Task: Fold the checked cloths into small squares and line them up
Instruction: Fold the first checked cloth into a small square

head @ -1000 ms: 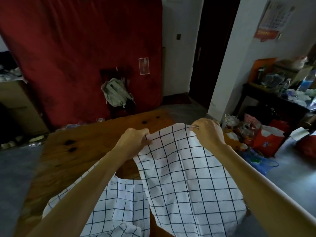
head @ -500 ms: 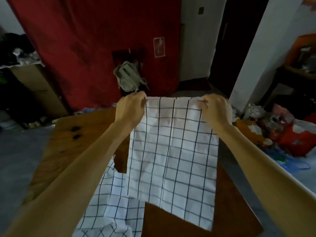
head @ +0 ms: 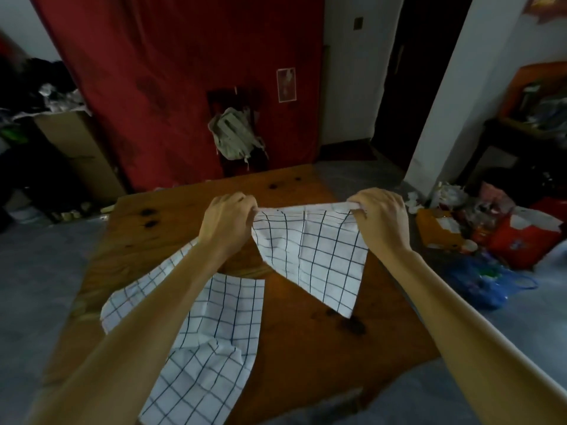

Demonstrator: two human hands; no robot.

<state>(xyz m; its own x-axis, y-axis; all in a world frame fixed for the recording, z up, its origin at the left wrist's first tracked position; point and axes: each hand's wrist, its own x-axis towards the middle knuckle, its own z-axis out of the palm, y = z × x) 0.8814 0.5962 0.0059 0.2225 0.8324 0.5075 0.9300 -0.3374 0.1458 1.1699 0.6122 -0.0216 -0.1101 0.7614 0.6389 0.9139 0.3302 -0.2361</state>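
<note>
You can read no text anywhere here: the small poster (head: 286, 84) on the red hanging (head: 184, 72), the red sign (head: 546, 7) high on the right wall and the print on the orange box (head: 441, 227) are all too blurred to make out.

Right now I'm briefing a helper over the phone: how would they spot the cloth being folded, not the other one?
Start at the wooden table in front of the red hanging. Of two white checked cloths, take the held cloth over the table's far right part, its top edge pinched by the left hand and right hand. The second cloth lies rumpled and untouched on the near left.
</note>
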